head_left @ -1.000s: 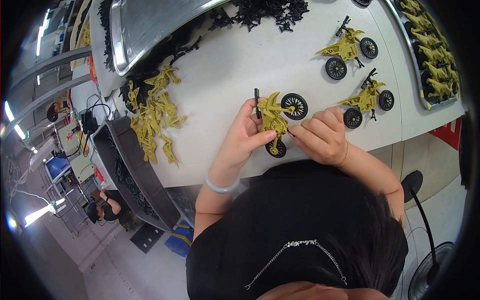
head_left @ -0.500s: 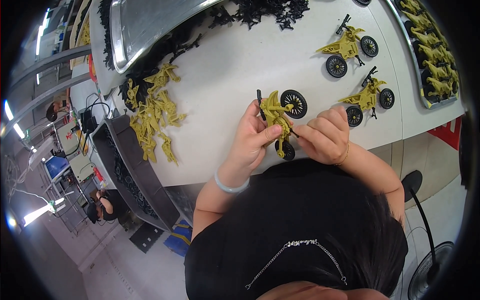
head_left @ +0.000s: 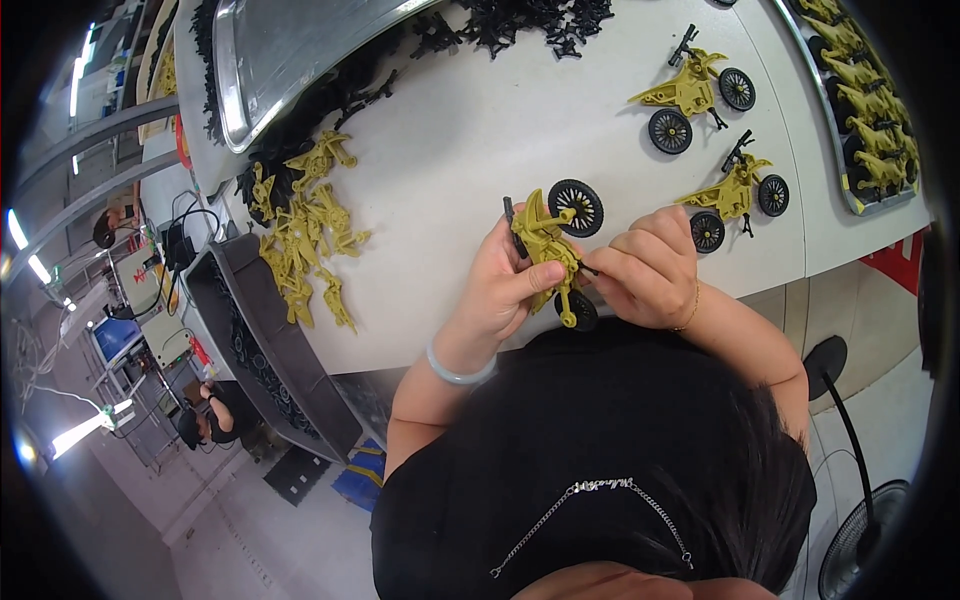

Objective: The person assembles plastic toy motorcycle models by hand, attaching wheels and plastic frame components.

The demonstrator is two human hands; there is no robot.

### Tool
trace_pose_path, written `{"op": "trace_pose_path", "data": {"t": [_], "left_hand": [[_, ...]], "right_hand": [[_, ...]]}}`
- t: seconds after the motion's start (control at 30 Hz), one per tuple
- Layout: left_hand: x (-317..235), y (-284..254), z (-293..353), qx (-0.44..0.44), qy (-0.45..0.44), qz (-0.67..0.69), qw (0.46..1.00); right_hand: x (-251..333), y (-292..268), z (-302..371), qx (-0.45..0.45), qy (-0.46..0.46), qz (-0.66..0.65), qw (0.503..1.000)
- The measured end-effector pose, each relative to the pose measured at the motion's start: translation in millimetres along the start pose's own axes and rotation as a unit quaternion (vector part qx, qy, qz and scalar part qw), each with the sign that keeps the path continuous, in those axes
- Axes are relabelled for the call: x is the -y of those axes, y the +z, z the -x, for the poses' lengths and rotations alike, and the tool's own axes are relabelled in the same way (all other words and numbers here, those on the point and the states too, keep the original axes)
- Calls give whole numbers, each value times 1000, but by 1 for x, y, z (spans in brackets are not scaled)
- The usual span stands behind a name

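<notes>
A yellow toy motorcycle point(head_left: 546, 240) with black spoked wheels and a black handlebar is held close in front of me, over the table's near edge. My left hand point(head_left: 505, 278) grips its body, thumb across the yellow frame and fingers behind. At the frame's right side, my right hand point(head_left: 650, 268) pinches a small black part point(head_left: 588, 268), which touches the toy; its far end is hidden by the fingers. Two similar toy motorcycles lie to the right, one farther away point(head_left: 690, 90) and one nearer point(head_left: 735, 192), each with a black stand piece.
Loose yellow parts point(head_left: 305, 240) are heaped at the left, beside black parts point(head_left: 375, 95) and a metal tray point(head_left: 300, 60). More black pieces point(head_left: 535, 22) lie at the back. A tray of yellow toys point(head_left: 872, 110) stands far right. A grey bin point(head_left: 270, 345) adjoins the table's left edge.
The toy motorcycle has tilted and turned a little in my left hand, its front wheel shifting left. My right hand stays at its side, pinching the black part.
</notes>
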State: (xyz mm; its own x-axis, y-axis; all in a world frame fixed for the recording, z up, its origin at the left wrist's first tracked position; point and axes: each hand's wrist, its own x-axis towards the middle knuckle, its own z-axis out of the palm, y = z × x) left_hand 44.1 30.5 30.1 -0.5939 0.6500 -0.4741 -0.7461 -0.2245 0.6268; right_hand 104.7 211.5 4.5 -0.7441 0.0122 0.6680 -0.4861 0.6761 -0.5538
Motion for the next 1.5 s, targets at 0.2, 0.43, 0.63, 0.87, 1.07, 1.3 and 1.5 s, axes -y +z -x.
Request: {"op": "trace_pose_path", "data": {"t": [0.2, 0.43, 0.63, 0.87, 1.07, 1.3, 1.5], "left_hand": [[-2, -4, -3, 41, -10, -15, 999], [-4, 1, -3, 17, -17, 5, 1000], [-4, -2, -3, 3, -24, 1, 1000], [-4, 0, -3, -20, -13, -11, 1000], [-1, 0, 0, 9, 11, -23, 1000], [-5, 8, -1, 4, 8, -83, 997], [-20, 34, 7, -49, 49, -526, 847]], "right_hand": [[-2, -3, 0, 6, -31, 7, 999], [-3, 0, 0, 24, 39, -37, 998], [-3, -1, -2, 34, 56, -51, 997], [-3, 0, -1, 39, 41, -43, 997], [-1, -3, 1, 45, -14, -16, 999], [1, -3, 2, -26, -19, -10, 999], [0, -20, -25, 24, 149, -108, 983]]}}
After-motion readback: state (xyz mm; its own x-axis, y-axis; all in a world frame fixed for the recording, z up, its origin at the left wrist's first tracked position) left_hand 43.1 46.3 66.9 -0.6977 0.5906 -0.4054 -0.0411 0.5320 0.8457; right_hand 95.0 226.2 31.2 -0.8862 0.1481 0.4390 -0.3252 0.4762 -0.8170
